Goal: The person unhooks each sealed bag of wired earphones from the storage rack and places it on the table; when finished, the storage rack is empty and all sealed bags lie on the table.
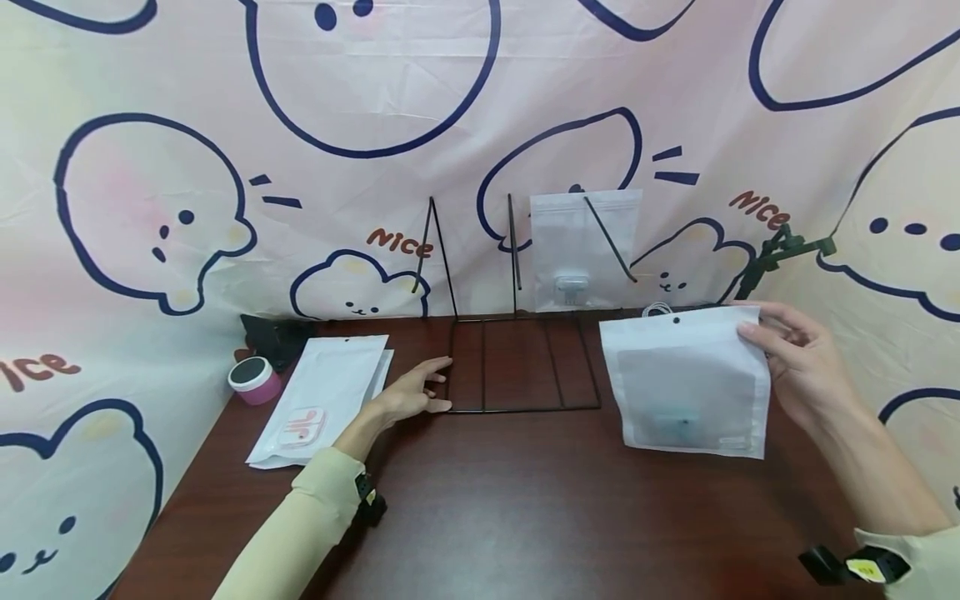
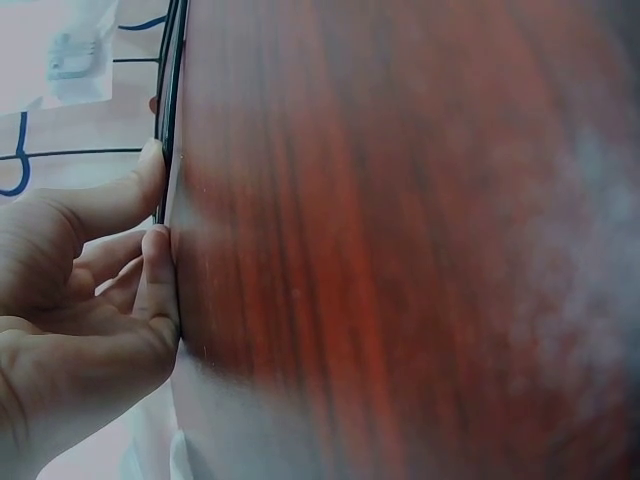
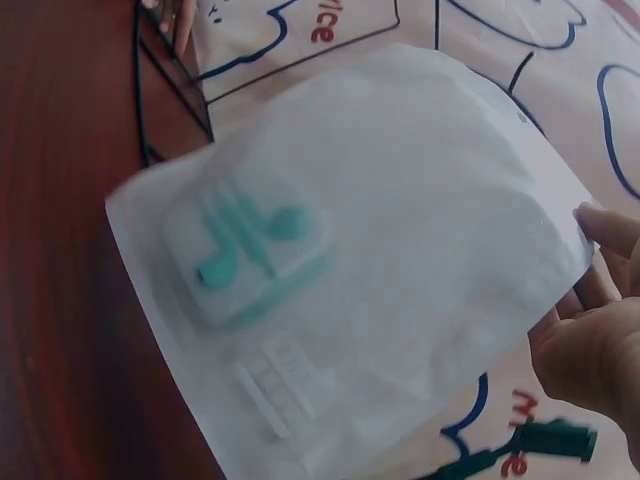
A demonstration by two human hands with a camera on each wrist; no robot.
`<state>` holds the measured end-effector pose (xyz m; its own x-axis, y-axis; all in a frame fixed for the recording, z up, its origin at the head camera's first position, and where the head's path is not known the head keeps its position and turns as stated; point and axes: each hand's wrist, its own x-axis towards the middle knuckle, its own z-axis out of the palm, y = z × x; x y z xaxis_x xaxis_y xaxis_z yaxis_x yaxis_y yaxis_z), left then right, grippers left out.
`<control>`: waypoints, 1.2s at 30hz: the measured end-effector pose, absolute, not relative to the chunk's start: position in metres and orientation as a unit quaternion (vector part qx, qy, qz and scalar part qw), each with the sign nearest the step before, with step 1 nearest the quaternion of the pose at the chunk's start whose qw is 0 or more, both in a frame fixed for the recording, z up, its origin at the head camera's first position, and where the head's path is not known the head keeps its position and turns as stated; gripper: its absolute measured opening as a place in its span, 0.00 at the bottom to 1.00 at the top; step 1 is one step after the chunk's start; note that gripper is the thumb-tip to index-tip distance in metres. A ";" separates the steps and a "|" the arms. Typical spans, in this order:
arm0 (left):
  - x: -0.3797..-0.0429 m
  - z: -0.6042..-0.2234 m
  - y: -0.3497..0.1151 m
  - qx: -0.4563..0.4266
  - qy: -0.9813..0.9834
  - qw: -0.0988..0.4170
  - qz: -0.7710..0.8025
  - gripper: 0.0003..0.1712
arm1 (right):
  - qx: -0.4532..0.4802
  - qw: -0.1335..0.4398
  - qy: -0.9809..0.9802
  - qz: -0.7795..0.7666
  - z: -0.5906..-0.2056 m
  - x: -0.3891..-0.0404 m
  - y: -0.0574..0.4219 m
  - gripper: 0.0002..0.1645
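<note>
My right hand (image 1: 806,367) pinches the upper right corner of a white zip pouch (image 1: 682,358). A square case with turquoise earphones (image 3: 250,245) shows through the pouch's lower part in the right wrist view. On the left, my left hand (image 1: 411,392) touches the left side of a black wire rack's base (image 1: 525,410), its thumb and fingers spread along the bar. Another white pouch (image 1: 551,242) hangs on the rack's right prong, with a pale item at its bottom. Beside my left forearm, more white pouches (image 1: 333,375) lie on the table, the top one showing pink earphones (image 1: 303,426).
A pink jar with a white lid (image 1: 255,380) stands at the table's left edge, before a black object (image 1: 276,340). A dark green jointed stand (image 1: 780,254) rises at the back right. Patterned cloth walls border the brown table (image 1: 540,508).
</note>
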<state>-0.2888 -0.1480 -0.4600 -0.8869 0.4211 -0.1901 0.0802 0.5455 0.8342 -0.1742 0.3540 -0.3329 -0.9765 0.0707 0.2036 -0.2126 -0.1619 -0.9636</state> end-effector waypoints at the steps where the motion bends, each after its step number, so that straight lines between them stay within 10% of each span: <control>1: -0.289 -0.460 -0.148 0.146 0.859 0.188 0.453 0.47 | 0.048 0.090 -0.639 0.763 -0.336 -0.173 0.358 0.19; 23: -0.289 -0.460 -0.148 0.141 0.863 0.184 0.448 0.47 | -0.071 0.048 -0.643 0.761 -0.391 -0.225 0.430 0.18; 36: -0.288 -0.461 -0.147 0.143 0.866 0.177 0.445 0.47 | -0.138 0.010 -0.855 0.499 -0.438 -0.268 0.425 0.46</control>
